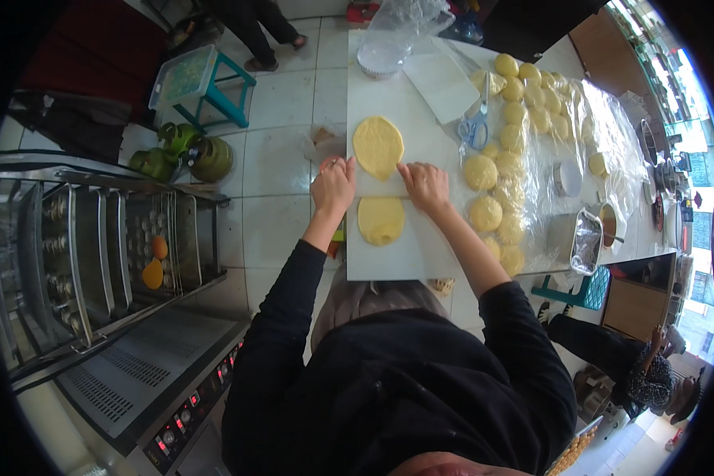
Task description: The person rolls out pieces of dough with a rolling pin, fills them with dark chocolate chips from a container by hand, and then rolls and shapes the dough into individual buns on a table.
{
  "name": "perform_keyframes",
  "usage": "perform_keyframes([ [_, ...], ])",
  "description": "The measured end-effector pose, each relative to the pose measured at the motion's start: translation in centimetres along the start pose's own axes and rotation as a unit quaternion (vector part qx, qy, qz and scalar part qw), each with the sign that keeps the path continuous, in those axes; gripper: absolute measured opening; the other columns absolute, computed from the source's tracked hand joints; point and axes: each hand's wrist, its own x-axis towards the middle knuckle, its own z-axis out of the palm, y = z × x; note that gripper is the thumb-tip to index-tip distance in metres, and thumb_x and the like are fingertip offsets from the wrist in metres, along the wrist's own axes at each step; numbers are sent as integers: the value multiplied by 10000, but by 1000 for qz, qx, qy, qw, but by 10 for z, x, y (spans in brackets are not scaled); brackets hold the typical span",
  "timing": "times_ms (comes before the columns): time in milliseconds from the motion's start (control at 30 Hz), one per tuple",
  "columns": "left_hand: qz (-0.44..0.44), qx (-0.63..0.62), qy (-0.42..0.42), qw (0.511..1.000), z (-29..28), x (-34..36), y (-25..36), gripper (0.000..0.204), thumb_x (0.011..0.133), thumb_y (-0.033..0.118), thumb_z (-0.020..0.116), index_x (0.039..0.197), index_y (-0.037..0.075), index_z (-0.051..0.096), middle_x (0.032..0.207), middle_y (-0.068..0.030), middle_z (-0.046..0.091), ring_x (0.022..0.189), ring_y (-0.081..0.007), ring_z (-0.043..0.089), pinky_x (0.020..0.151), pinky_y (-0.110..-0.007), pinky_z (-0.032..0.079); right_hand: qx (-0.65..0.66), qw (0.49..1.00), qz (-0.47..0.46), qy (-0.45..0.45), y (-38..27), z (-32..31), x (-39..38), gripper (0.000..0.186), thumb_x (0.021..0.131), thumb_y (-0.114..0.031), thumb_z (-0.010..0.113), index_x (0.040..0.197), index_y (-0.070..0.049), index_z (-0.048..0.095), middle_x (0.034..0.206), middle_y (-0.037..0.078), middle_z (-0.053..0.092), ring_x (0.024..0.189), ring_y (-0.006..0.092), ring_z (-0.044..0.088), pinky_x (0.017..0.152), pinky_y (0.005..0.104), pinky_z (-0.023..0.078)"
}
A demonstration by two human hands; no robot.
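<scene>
Two flattened yellow dough discs lie on white sheets on the white table [389,266]. The far dough disc [378,147] rests on the upper white sheet [420,135], and the near dough disc [381,220] lies just below it. My left hand [333,186] grips the near left edge of the upper sheet. At that sheet's near edge, my right hand [425,187] has its fingers by the far disc's lower right rim. Both hands sit between the two discs.
Several yellow dough balls [484,170] lie under clear plastic on the right, beside blue scissors [474,127]. A plastic bag and a white bowl [381,59] stand at the far end, metal tins [587,238] at right. A rack oven [95,254], green gas cylinders [184,155] and a teal stool [214,79] stand left. Other people stand nearby.
</scene>
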Motion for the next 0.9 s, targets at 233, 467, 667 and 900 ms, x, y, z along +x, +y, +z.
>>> perform_keyframes([
  [233,-4,-39,-16,999,2,-41,0,264,839,298,443,844,47,523,802,-143,585,739,-312,589,594,-460,457,13,996,-28,79,-4,-1,-26,428,858,-394,412,613,-57,514,543,107,499,572,295,520,509,392,389],
  [467,79,7,56,995,10,-34,0,472,811,294,474,1207,54,380,1231,-148,408,1191,-290,325,975,-516,196,-47,995,-25,90,-11,7,-35,332,840,-326,435,1078,-96,474,1109,114,472,1022,287,440,796,411,342],
  [667,139,26,37,989,2,-131,-5,544,814,329,482,1281,85,344,1304,-120,356,1237,-266,276,1016,-479,148,-55,996,-69,16,-29,-14,-132,467,817,-223,486,1264,-147,375,1285,72,381,1122,261,392,919,408,287],
  [900,228,-49,63,970,7,-185,-28,333,732,130,564,1061,90,535,975,-13,522,927,-195,461,903,-401,294,158,977,-140,-38,-2,-29,-135,363,775,-146,558,1134,-104,521,1144,78,514,1021,248,477,877,385,345],
])
